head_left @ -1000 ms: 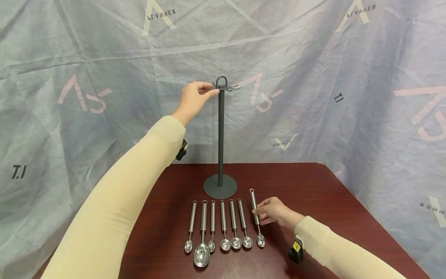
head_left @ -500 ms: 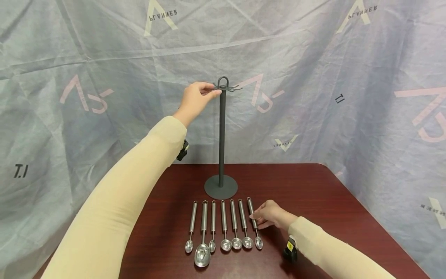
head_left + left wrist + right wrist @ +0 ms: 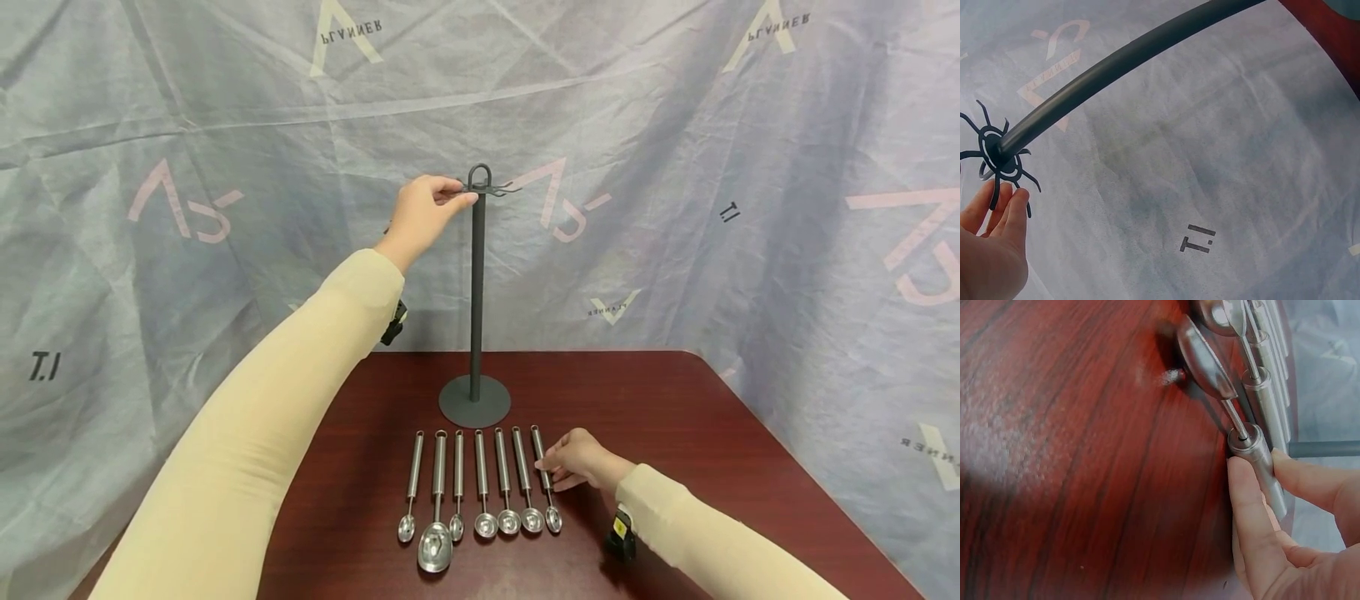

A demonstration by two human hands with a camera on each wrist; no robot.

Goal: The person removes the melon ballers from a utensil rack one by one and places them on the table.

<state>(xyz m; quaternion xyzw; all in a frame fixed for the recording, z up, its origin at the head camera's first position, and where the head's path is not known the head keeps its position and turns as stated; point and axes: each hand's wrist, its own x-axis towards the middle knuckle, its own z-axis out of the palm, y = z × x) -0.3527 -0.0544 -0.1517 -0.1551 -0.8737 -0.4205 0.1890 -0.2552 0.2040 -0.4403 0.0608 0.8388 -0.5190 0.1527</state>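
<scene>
A dark grey utensil stand (image 3: 477,292) rises from a round base, with a loop and curved hooks at its top. Up there my left hand (image 3: 427,210) pinches the hooked ring between thumb and fingers; the left wrist view shows the fingertips among the hooks (image 3: 1004,153). Down on the table, my right hand (image 3: 581,458) pinches the handle of the rightmost metal spoon (image 3: 553,518). That spoon lies bowl towards me, and in the right wrist view its bowl (image 3: 1207,359) is close to the table surface. Whether it touches is unclear.
Several more metal spoons lie in a row to the left, among them one large spoon (image 3: 435,547) and a small one (image 3: 407,528) at the end. They lie in front of the stand on a dark red table (image 3: 615,392). A grey printed cloth (image 3: 675,125) hangs behind.
The rightmost spoon has moved left and towards me, closer to the row, with my right hand still pinching it. My left hand stays at the stand's top.
</scene>
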